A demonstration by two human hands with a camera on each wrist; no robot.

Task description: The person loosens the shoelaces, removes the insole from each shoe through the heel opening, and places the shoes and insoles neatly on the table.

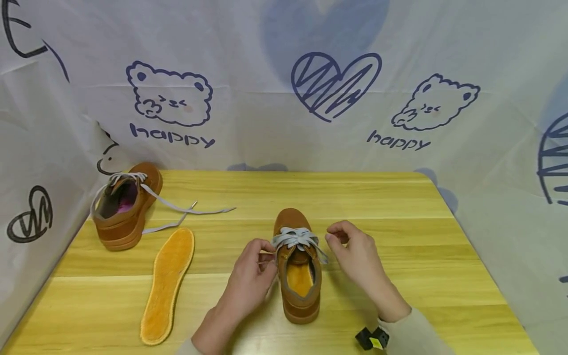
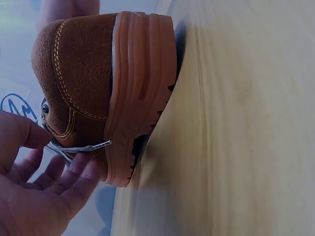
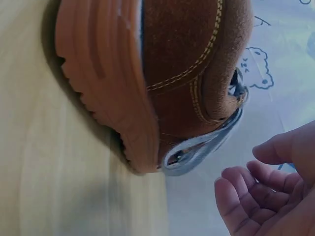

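Note:
A brown suede shoe [image 1: 301, 304] stands on the table, toe pointing away, with an orange insole [image 1: 299, 280] inside. Its pale grey lace [image 1: 296, 237] is tied over the tongue; a loop [image 3: 189, 155] hangs on the right side and a tipped lace end [image 2: 88, 148] on the left. My left hand [image 1: 252, 276] is at the shoe's left side, fingertips right by that lace end, thumb and fingers parted. My right hand [image 1: 357, 252] hovers to the right of the shoe with loosely bent fingers, apart from the loop, holding nothing.
A second brown shoe [image 1: 120, 229] stands at the back left, its laces [image 1: 177, 208] undone and trailing over the table [image 1: 399, 207]. An orange insole [image 1: 167, 286] lies in front of it. Printed white cloth [image 1: 253, 113] hangs behind. A small black object [image 1: 372, 339] sits by my right sleeve.

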